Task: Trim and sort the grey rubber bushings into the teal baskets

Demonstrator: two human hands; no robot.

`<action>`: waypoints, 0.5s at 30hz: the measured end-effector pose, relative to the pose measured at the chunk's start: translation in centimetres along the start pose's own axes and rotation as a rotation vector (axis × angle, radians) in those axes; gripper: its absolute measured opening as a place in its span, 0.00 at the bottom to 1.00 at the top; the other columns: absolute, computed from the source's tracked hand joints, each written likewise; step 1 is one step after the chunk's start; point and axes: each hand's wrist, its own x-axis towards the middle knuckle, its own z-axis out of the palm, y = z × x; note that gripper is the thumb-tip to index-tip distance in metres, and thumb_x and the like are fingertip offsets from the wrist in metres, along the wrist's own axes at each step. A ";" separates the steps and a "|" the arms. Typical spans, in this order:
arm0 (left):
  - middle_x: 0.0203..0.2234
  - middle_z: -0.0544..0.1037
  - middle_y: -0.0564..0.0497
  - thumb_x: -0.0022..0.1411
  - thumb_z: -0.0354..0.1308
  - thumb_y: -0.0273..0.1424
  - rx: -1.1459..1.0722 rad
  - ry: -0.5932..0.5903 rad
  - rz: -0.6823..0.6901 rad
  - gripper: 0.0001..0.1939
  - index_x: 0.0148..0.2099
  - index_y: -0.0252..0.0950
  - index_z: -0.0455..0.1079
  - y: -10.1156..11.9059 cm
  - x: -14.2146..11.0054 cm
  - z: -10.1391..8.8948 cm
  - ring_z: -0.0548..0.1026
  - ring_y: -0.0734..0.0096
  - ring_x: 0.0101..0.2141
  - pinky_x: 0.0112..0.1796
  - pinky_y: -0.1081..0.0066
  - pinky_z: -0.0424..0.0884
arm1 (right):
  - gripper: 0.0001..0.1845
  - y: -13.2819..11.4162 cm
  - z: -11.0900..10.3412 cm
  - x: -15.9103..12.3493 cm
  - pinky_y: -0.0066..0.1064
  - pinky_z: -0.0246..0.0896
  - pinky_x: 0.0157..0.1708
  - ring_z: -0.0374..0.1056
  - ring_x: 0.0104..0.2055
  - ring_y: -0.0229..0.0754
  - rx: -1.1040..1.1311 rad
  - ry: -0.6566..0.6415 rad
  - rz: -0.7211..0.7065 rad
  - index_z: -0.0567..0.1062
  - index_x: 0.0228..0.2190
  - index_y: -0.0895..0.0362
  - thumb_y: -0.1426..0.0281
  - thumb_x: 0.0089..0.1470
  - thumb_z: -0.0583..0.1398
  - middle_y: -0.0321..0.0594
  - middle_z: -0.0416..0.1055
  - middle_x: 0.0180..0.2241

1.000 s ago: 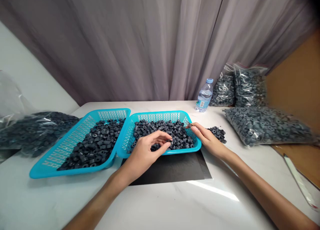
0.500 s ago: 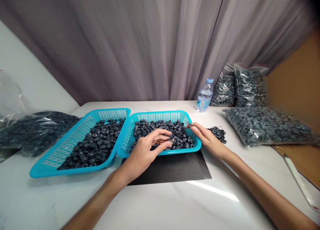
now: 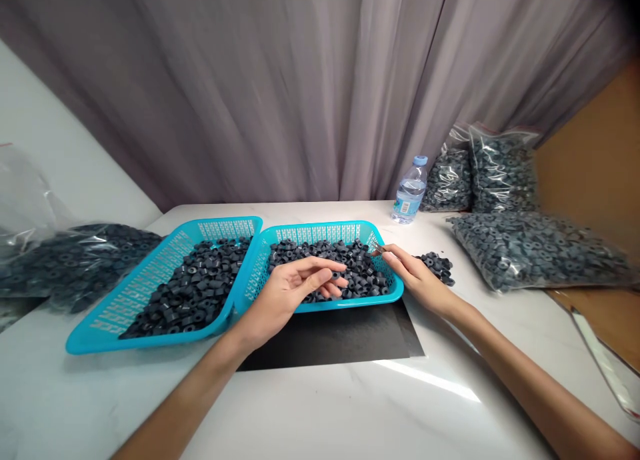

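Note:
My left hand [image 3: 287,293] is above the front of the right blue basket [image 3: 320,305]. Its thumb and fingers are closed on a small dark grey ring [image 3: 336,275], whose hole faces me. Below it, the basket is filled with many similar dark rings [image 3: 357,267]. At the basket's right rim, my right hand [image 3: 413,277] pinches a slim metal tool [image 3: 379,248]; its tip points left over the basket, and its exact kind is too small to tell.
Left stands a second blue basket [image 3: 150,343] of rings, beside a filled plastic bag [image 3: 100,253]. Loose rings [image 3: 437,267] lie right of my right hand. Behind are a water bottle [image 3: 410,193] and bagged rings [image 3: 540,247]. A black sheet [image 3: 340,340] lies in front.
My left hand has turned, so its thumb lies higher and the lower fingertips show beneath; the held ring now shows its hole. My right hand has barely moved.

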 end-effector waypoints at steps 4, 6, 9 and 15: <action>0.38 0.85 0.47 0.70 0.58 0.37 -0.039 0.001 -0.018 0.13 0.49 0.37 0.78 0.1 -0.1 -0.1 0.81 0.69 0.36 0.42 0.68 0.78 | 0.25 0.0 0.0 0.0 0.41 0.56 0.58 0.68 0.56 0.52 -0.002 -0.001 0.003 0.72 0.53 0.52 0.51 0.69 0.48 0.42 0.74 0.54; 0.38 0.85 0.47 0.70 0.58 0.37 -0.058 0.010 -0.020 0.12 0.48 0.37 0.78 0.2 -0.2 0.0 0.81 0.69 0.36 0.42 0.69 0.78 | 0.25 0.2 0.1 -0.1 0.41 0.56 0.58 0.68 0.56 0.52 -0.005 0.001 0.016 0.72 0.53 0.52 0.51 0.69 0.48 0.41 0.75 0.51; 0.38 0.85 0.47 0.69 0.59 0.37 -0.054 0.020 -0.017 0.11 0.47 0.37 0.78 0.4 -0.1 0.2 0.82 0.68 0.37 0.42 0.67 0.78 | 0.25 0.3 0.1 -0.1 0.42 0.56 0.59 0.68 0.56 0.53 -0.009 0.001 0.024 0.72 0.52 0.52 0.50 0.69 0.48 0.41 0.76 0.48; 0.46 0.83 0.47 0.61 0.66 0.36 0.141 0.233 0.048 0.12 0.47 0.39 0.77 1.4 0.2 -4.3 0.81 0.60 0.47 0.52 0.61 0.76 | 0.24 0.3 0.2 0.0 0.40 0.57 0.57 0.68 0.55 0.51 -0.009 -0.001 0.001 0.72 0.53 0.51 0.51 0.69 0.48 0.40 0.74 0.53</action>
